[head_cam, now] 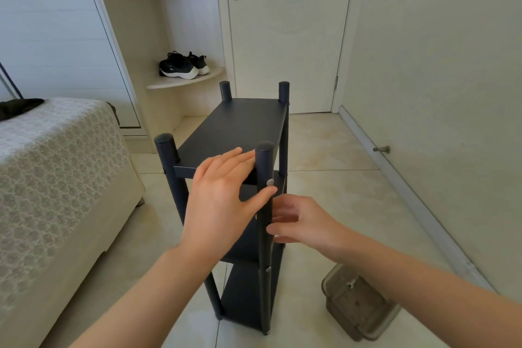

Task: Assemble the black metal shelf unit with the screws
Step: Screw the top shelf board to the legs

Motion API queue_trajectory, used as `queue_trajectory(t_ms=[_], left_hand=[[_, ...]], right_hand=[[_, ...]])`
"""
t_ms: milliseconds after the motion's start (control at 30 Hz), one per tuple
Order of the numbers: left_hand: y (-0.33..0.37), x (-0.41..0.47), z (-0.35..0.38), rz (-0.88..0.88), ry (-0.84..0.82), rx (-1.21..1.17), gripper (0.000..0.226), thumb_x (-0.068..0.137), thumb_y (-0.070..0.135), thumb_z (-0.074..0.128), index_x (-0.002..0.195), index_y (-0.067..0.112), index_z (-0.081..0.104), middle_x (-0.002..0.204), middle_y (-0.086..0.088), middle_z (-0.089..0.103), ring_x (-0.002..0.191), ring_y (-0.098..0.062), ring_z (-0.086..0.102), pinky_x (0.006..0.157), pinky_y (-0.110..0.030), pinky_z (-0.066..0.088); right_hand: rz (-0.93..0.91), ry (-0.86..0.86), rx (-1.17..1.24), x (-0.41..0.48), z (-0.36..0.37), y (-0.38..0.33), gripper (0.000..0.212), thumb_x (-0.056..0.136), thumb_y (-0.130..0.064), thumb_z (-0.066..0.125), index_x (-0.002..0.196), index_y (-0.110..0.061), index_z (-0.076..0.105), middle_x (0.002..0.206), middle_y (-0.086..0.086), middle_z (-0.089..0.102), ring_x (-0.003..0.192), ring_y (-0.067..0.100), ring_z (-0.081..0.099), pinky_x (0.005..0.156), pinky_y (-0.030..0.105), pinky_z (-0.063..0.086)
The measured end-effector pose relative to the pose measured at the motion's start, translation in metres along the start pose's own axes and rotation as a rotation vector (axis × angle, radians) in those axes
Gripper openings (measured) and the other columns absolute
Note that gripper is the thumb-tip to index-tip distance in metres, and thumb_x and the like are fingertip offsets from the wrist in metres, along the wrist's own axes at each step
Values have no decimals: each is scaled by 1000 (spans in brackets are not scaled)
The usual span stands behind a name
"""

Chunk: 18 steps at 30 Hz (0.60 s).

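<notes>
Left hand (223,192) lies spread on the shelf unit (240,124), right hand (299,220) (blurred) loosely spread beside its post (264,162).

Black shelf unit (240,127) stands upright on floor (324,144). Left hand (223,192) lies flat against its top shelf. Right hand (299,220), fingers relaxed, is at the near-right post (264,167).

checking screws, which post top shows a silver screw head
The near right post, beside the left hand: its silver screw sits near the top; the other three show none.
</notes>
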<state>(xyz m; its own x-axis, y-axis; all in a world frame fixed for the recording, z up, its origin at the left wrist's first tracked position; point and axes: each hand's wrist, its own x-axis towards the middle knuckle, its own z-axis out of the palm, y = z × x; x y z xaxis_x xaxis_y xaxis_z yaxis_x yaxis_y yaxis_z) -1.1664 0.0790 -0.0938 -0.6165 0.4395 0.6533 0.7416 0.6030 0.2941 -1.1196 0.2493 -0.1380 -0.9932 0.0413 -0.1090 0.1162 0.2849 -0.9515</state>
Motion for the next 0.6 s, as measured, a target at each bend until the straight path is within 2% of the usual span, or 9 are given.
queue_trajectory(t_ms=[100, 200, 267, 333, 400, 467, 600], left_hand=[[-2, -9, -4, 17, 148, -98, 37, 86, 31, 73, 118, 13, 74, 116, 6, 71, 115, -16, 64, 103, -36, 49], [-5, -14, -11, 49, 290, -193, 15, 89, 24, 74, 100, 14, 76, 96, 10, 69, 87, -6, 64, 81, -15, 52], [-7, -19, -13, -16, 272, -244, 12, 89, 29, 76, 90, 17, 74, 78, 10, 67, 68, -11, 63, 64, -20, 53], [-8, -25, -10, -146, 170, -296, 22, 84, 43, 72, 83, 21, 71, 66, 13, 64, 58, -11, 63, 58, -28, 56], [-9, -31, -2, -282, 13, -334, 32, 73, 59, 67, 82, 28, 68, 68, 17, 67, 65, -6, 68, 65, -22, 58], [-12, -34, 8, -353, -129, -371, 34, 67, 65, 66, 87, 37, 65, 77, 23, 70, 79, 5, 69, 72, -9, 54], [-16, -32, 28, -403, -282, -500, 27, 78, 45, 78, 101, 47, 63, 91, 33, 70, 92, 14, 65, 74, 1, 46]], right_hand=[[-13, 40, -106, 9, -24, 7, 27, 92, -10, 67, 114, -24, 65, 106, -9, 73, 103, 5, 67, 88, 27, 57], [37, 201, -44, 30, -48, 12, 16, 91, -16, 70, 104, -24, 67, 105, -4, 73, 102, 10, 67, 85, 28, 58], [67, 263, 34, 45, -58, 14, 15, 89, -14, 72, 99, -24, 67, 102, 1, 72, 98, 12, 69, 77, 24, 58], [74, 297, 35, 61, -64, 17, 14, 89, -14, 72, 96, -24, 66, 101, 2, 71, 94, 12, 70, 71, 21, 57], [77, 322, 27, 76, -65, 19, 12, 91, -13, 70, 93, -23, 66, 103, 3, 71, 93, 12, 70, 72, 23, 57], [79, 349, 36, 90, -66, 20, 11, 92, -11, 68, 90, -22, 65, 104, 6, 70, 95, 16, 69, 77, 29, 58], [107, 402, 46, 115, -63, 16, 12, 96, -10, 60, 87, -18, 64, 99, 6, 68, 101, 23, 68, 85, 36, 58]])
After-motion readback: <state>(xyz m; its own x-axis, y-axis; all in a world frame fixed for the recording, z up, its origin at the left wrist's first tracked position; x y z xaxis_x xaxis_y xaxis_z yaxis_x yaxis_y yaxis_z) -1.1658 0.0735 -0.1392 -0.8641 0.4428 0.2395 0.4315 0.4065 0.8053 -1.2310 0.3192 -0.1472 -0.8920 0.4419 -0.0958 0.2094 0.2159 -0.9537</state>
